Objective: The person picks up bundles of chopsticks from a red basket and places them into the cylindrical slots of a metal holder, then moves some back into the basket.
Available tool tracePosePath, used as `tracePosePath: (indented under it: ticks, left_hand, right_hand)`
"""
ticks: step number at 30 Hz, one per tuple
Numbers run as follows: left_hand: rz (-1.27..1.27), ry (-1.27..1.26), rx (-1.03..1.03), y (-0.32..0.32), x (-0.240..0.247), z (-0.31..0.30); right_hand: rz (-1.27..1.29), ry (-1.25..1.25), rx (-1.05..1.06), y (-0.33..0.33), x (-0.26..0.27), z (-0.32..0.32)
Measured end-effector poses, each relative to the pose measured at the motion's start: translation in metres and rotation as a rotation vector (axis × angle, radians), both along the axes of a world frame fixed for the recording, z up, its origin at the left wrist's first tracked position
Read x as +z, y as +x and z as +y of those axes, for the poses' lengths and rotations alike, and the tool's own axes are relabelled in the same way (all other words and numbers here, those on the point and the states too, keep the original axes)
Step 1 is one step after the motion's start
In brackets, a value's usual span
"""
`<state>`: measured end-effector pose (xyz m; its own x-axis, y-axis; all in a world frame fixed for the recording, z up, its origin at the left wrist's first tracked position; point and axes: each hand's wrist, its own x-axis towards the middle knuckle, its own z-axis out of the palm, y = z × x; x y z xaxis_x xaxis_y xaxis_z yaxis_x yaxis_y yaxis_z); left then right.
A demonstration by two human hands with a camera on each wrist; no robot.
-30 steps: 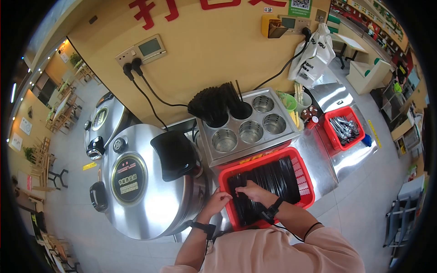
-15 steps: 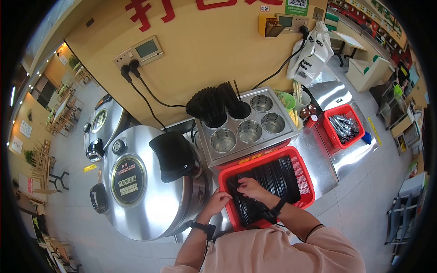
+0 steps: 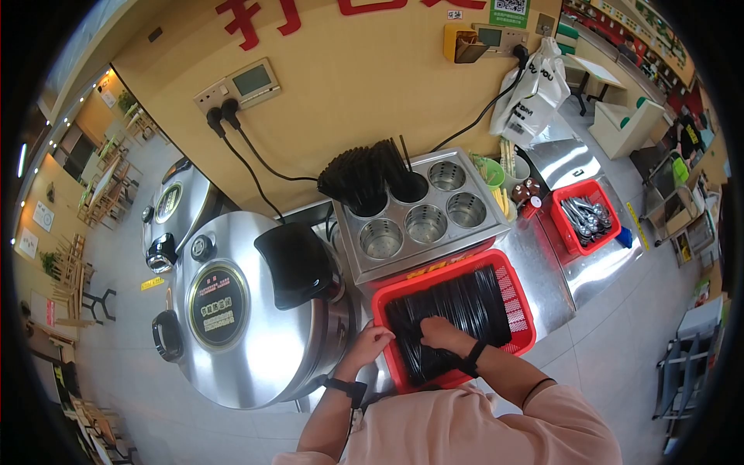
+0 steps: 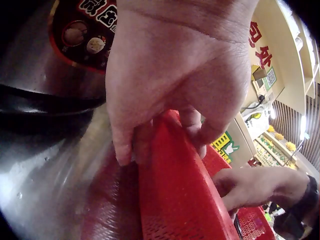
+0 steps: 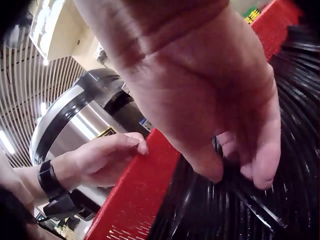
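A red plastic basket (image 3: pixel 518 294) holds a thick layer of black chopsticks (image 3: pixel 473 298) lying side by side. My left hand (image 3: pixel 372 345) grips the basket's left rim; in the left wrist view its fingers and thumb straddle the red wall (image 4: pixel 172 190). Over the left part of the pile is my right hand (image 3: pixel 445 334), fingers bent down among the chopsticks. The right wrist view has a couple of chopsticks (image 5: pixel 257 207) running out from between the thumb and fingers of that hand (image 5: pixel 215 95). Part of what it pinches is hidden by the fingers.
Behind the basket stands a steel holder (image 3: pixel 403 246) with round cups, two of them full of upright black chopsticks (image 3: pixel 353 180). A large steel cooker (image 3: pixel 256 349) is close on the left. Farther right sits a red basket of spoons (image 3: pixel 587 219). Power cords (image 3: pixel 252 167) hang from the wall.
My right hand has moved a little right and toward my body over the pile; the stick poking out left of its fingers no longer shows. The left hand stays on the rim.
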<state>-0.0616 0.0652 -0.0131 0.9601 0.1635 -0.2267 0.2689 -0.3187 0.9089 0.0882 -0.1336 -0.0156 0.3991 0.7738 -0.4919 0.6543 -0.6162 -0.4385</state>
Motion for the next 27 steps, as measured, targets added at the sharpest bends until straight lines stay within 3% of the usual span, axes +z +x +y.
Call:
tracePosePath:
  ticks: [3, 5, 6, 8, 12, 14, 17, 24, 27]
  left_hand:
    - [0.012, -0.006, 0.004, 0.001, 0.002, 0.0]
    - [0.005, -0.015, -0.001, 0.001, 0.003, 0.0]
    - [0.005, -0.014, 0.0, 0.0, 0.002, 0.0]
    - [0.013, -0.026, 0.012, 0.001, 0.001, -0.001]
    - [0.011, -0.017, 0.008, 0.0, -0.001, 0.0]
    - [0.009, -0.02, 0.015, 0.0, -0.001, -0.001]
    - [0.013, -0.01, 0.004, 0.0, -0.001, 0.0]
    - [0.017, -0.009, 0.003, 0.001, 0.004, -0.001]
    - [0.038, -0.018, 0.002, 0.002, 0.008, 0.0]
  right_hand:
    - [-0.091, 0.144, 0.006, 0.0, 0.005, 0.009]
    - [0.191, 0.024, -0.101, 0.008, 0.013, 0.021]
    - [0.191, 0.025, -0.101, 0.006, 0.016, 0.024]
    - [0.392, 0.162, -0.342, 0.003, 0.023, 0.029]
    - [0.466, 0.154, -0.402, -0.001, 0.023, 0.032]
    - [-0.039, 0.22, -0.119, -0.003, 0.007, 0.03]
    - [0.04, 0.13, -0.104, 0.004, 0.01, 0.026]
    - [-0.037, 0.051, -0.19, 0.01, 0.024, 0.006]
    - [-0.001, -0.069, -0.064, 0.005, 0.003, 0.003]
